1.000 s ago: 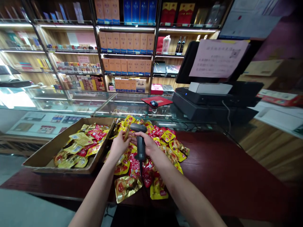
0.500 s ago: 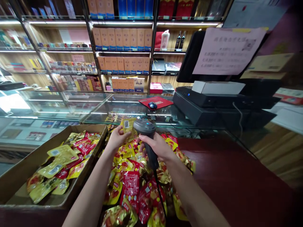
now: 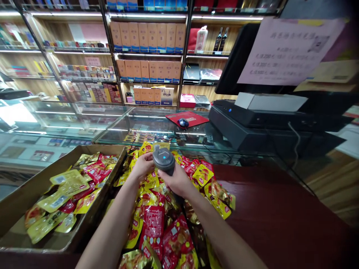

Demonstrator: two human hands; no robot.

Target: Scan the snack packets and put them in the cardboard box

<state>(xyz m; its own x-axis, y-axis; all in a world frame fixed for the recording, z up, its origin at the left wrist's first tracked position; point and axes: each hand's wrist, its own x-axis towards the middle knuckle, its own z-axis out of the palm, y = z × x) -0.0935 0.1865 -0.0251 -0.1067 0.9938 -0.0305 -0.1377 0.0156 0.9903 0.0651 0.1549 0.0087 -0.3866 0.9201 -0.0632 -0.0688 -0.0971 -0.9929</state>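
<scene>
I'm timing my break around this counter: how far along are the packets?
Probably not far. The batch in the cardboard box looks done, though its status isn't confirmable. In hand, the left hand holds a yellowish packet behind the scanner in the right hand. A larger loose pile seems left.

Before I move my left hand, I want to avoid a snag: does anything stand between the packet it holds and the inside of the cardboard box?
Yes. The raised right wall of the cardboard box stands between them, and loose packets lie beside it, below the left hand and the held packet.
</scene>
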